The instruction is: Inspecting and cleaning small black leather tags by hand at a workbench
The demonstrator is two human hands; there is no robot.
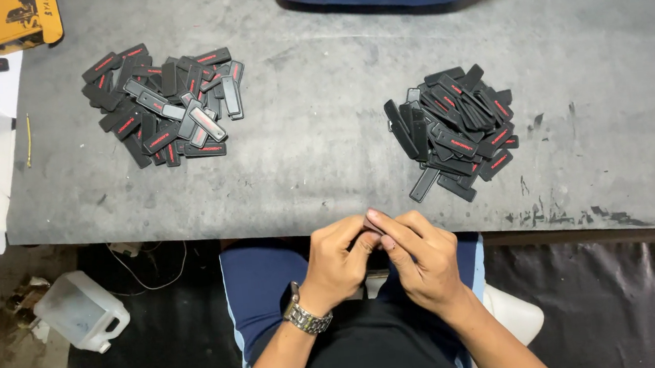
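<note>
A small dark piece [369,224], mostly hidden, sits pinched between the fingertips of both hands at the near table edge [187,221]. The left hand [340,259], a metal watch [306,318] on its wrist, curls its fingers onto it; the right hand [419,259] closes thumb and forefinger on it. Ahead and right of the hands lies a pile of black tags [454,128]; ahead and well left, a second pile [166,103]
</note>
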